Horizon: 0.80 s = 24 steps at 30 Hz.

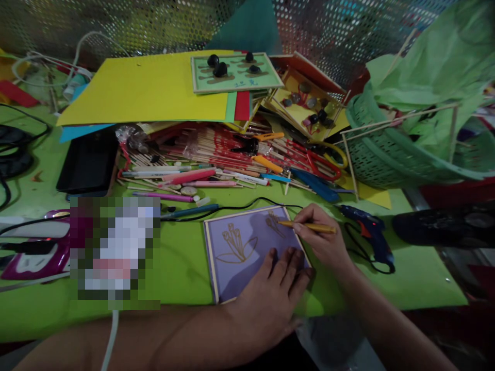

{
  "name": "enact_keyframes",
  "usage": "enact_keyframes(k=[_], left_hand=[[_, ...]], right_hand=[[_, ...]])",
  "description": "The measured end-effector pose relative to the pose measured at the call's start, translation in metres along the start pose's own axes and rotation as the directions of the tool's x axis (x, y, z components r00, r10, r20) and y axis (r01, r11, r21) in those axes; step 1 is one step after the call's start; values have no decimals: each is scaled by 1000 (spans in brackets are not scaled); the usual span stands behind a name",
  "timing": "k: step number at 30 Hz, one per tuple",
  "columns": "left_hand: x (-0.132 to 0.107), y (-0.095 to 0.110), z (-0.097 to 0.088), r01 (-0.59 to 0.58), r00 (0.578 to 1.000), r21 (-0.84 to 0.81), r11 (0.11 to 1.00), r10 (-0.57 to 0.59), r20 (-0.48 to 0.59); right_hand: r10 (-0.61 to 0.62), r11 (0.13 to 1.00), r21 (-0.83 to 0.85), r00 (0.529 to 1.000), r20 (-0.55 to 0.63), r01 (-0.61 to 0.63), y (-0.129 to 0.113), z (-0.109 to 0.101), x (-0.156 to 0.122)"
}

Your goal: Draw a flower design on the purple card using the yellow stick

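Left hand (270,291): splayed on purple panel (255,253), gripping nothing;
Right hand (324,244): pinching gold pen (317,227);
Small flowers (273,223): likely mid-outline; next stroke needs steadiness

On your bench (181,273) you have one left hand (268,296), one right hand (324,243), one gold pen (313,226) and one purple panel (253,224) with two flower drawings (242,255). You also have one glue gun (367,228) and one green panel (235,84) bearing four dark stones (220,69). The thin sticks (211,147) overlap too much for you to count.
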State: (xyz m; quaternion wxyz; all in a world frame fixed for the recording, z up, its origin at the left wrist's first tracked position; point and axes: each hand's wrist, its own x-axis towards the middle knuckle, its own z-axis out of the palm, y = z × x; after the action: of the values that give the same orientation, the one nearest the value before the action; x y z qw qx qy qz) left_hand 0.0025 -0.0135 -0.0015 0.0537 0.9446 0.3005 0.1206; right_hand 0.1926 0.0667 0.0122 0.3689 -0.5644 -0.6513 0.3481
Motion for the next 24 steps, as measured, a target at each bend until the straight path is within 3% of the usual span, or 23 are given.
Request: enact_keyframes(k=[24], left_hand=[[-1, 1, 1, 0, 1000, -8, 1000, 0, -19]], right_hand=[[33, 991, 129, 996, 87, -45, -2, -3, -2]])
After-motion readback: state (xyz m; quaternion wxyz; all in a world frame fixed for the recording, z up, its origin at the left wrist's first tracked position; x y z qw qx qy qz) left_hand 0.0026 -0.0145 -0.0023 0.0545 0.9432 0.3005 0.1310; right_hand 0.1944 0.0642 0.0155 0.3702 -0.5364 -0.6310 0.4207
